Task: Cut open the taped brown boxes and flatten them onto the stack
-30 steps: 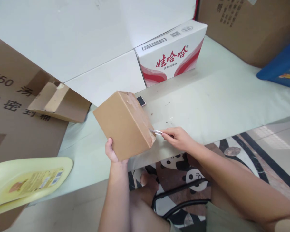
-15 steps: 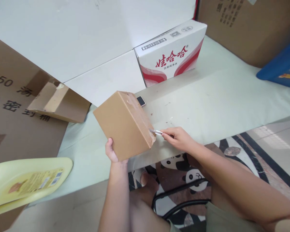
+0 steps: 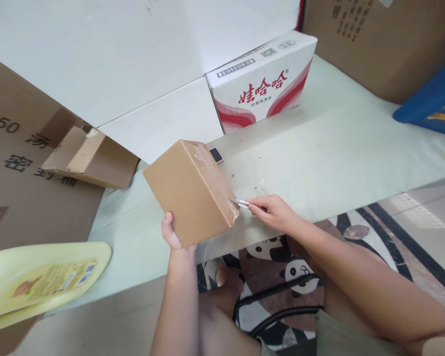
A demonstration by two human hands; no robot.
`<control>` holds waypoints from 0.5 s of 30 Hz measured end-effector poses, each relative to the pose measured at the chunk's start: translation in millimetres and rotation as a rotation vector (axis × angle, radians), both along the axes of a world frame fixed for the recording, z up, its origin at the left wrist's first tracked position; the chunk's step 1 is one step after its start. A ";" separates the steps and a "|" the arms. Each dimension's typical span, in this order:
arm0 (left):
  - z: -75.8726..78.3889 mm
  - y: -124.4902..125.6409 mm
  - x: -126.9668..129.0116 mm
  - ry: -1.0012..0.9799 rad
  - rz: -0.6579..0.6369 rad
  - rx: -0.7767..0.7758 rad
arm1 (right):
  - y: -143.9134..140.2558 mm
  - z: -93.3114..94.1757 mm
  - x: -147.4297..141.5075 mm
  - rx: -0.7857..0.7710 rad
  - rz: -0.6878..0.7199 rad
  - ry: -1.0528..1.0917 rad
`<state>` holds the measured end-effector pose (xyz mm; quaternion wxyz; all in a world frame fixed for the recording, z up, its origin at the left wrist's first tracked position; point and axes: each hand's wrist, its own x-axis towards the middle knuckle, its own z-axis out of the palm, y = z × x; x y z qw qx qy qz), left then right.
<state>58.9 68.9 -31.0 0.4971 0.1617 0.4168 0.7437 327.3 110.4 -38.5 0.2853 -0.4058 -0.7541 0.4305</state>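
A brown cardboard box (image 3: 185, 198) is held tilted above the cloth-covered table, with my left hand (image 3: 173, 235) gripping its lower left corner. The thumb lies on the near face; the other fingers are hidden behind and under the box. Clear tape, wrinkled and torn in places, runs along the narrow right side (image 3: 215, 180). My right hand (image 3: 269, 210) is closed around a slim silver pointed tool (image 3: 240, 202), whose exact kind I cannot make out. Its tip touches the taped side near the lower right corner.
Behind stand a white-and-red water carton (image 3: 263, 94) and a large white box (image 3: 133, 54). A phone-like device (image 3: 216, 155) lies behind the held box. Left are brown cartons (image 3: 92, 158) and a yellow bottle (image 3: 48, 282); right, a blue container (image 3: 430, 101). Small scraps dot the tablecloth (image 3: 319, 158).
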 end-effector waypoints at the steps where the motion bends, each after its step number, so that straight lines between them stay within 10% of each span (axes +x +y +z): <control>1: 0.0 0.1 0.2 0.004 0.000 0.001 | 0.0 0.1 0.0 0.001 -0.002 0.001; 15: -3.4 -0.2 -1.6 0.045 -0.011 0.010 | -0.2 2.5 0.2 0.009 -0.005 0.003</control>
